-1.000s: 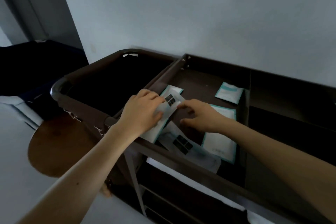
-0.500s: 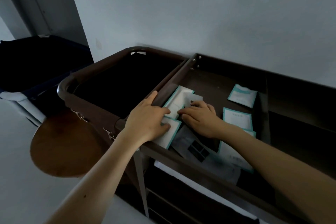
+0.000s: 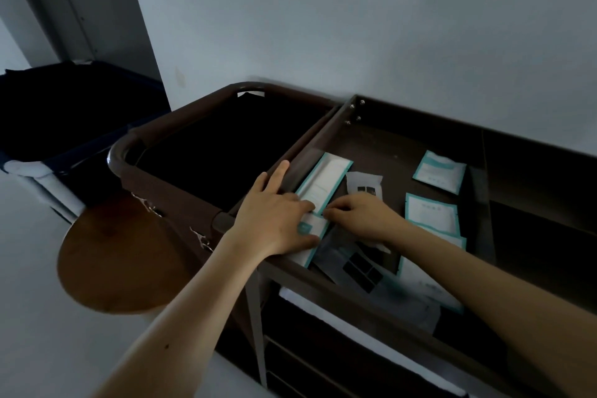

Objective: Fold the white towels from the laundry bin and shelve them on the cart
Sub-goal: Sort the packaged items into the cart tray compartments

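The brown cart [image 3: 181, 129] stands against the wall, and both my hands are in its top tray [image 3: 387, 145]. My left hand [image 3: 274, 220] lies flat, fingers straight, pressing on two white teal-edged packets: a long one [image 3: 326, 181] and a lower one [image 3: 310, 236]. My right hand [image 3: 358, 220] sits just right of it, its bent fingertips touching the long packet's near end. A white towel edge [image 3: 323, 310] shows on the shelf under the tray. The dark laundry bin [image 3: 64, 113] is at the far left.
Translucent packets with black squares lie behind [image 3: 365, 184] and below [image 3: 361, 271] my right hand. More teal-edged packets [image 3: 431, 213] lie to the right. The cart's dark bag compartment [image 3: 226, 152] is on the left, a round wooden table [image 3: 122, 255] beside it.
The translucent packet my hands held a second ago now lies in the tray. Both hands have come down onto the teal-edged packets, fingertips close together.
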